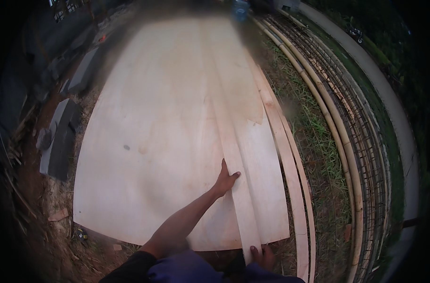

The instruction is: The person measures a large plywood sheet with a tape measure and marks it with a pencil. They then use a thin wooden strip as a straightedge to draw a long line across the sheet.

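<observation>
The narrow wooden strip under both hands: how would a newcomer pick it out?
Find the large pale plywood sheet lying on the ground. On its right part lies a long narrow pale wooden strip. Unlike the loose strips off the right edge, the left hand and right hand touch it.
</observation>
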The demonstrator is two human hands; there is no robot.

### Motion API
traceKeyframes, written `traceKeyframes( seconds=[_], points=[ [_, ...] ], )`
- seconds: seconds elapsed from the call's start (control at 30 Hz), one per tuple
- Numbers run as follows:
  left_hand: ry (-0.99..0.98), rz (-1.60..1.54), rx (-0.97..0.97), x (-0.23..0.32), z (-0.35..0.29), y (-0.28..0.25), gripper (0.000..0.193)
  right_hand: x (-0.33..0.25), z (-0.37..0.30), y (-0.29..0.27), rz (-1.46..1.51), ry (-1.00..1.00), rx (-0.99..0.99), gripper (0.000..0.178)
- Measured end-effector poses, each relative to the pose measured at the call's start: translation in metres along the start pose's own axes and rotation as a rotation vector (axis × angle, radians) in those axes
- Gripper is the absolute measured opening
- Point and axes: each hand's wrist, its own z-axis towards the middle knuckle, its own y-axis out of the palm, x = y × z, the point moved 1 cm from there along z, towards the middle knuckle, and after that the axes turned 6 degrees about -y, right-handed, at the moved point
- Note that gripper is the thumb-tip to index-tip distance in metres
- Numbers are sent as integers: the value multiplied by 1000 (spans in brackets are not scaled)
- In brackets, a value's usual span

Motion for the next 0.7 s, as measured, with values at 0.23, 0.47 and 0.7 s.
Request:
traceKeyframes(
  seconds=[0.23, 0.47, 0.7],
  points=[
    [-121, 19, -24, 29, 24, -16, 98, -7, 19, 21, 257, 20, -40, 36],
    [-118, 57, -7, 26, 45, -50, 101, -36, 18, 42, 154, -77, -58, 36],
    [-263, 139, 0, 63, 55, -45, 106, -50, 39, 52, 230, -186, -45, 33]
  ],
)
